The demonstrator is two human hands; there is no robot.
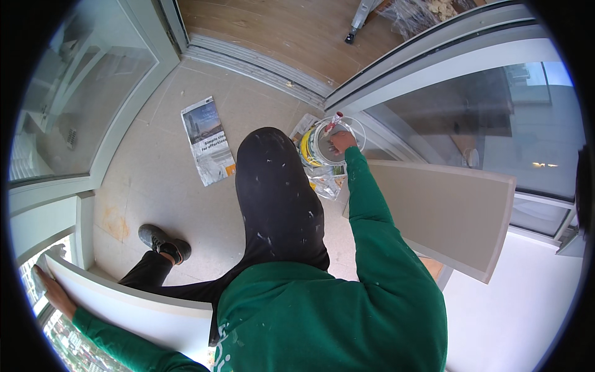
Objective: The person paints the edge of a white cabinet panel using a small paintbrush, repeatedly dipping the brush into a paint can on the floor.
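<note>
My right hand (340,142) is closed at the opening of a round paint bucket (308,150) with a yellow band. Whatever its fingers hold is hidden or too small to name. A stick-like red and white handle (334,122) leans at the bucket's far rim. The bucket's thin wire handle arches out on the right. Crumpled printed paper and plastic (326,185) lie under and beside the bucket. At the far left, my left hand (56,292) grips the outer end of a long white panel (133,304); its thumb is out of sight.
A printed leaflet (208,141) lies on the tiled floor. Open glazed doors stand left (93,105) and right (458,118). A beige board (440,211) projects beside my right arm. Beyond the metal door track (254,68) are a ladder foot (351,35) and plastic wrapping (409,15).
</note>
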